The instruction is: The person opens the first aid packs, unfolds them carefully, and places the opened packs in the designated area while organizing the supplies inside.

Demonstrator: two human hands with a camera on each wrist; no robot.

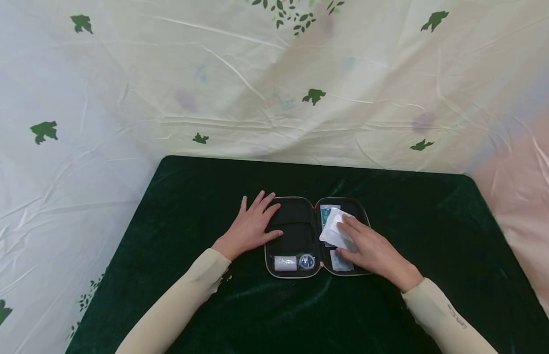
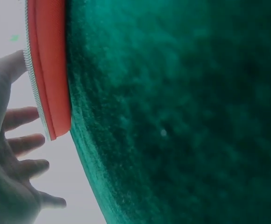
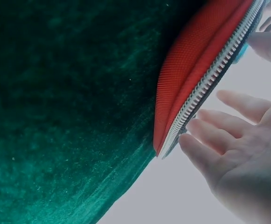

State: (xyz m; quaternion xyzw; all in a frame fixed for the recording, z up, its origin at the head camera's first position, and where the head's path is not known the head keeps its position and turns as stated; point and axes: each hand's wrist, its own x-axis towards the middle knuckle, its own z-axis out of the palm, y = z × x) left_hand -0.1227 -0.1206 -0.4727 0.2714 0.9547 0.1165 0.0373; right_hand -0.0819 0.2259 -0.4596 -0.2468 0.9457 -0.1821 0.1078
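Observation:
A zippered case (image 1: 294, 237) lies unfolded on the table, black inside; in the wrist views its outer shell (image 2: 51, 70) is red with a silver zipper (image 3: 198, 91). My left hand (image 1: 250, 223) spreads its fingers at the left half's outer edge, the thumb reaching over the inside. Over the right half, my right hand (image 1: 374, 248) has its fingers extended onto white flat packets (image 1: 334, 230), partly covering them. A blue-and-white packet (image 1: 328, 210) shows behind these, and a pale packet (image 1: 342, 261) lies nearer the front. A white bandage roll (image 1: 285, 263) and a blue-white round roll (image 1: 306, 261) sit in the left half.
Dark green velvet cloth (image 1: 203, 196) covers the table around the case. White fabric with green leaf and bird-like prints (image 1: 257, 98) hangs behind and at the left; pinkish fabric (image 1: 522, 182) is at the right.

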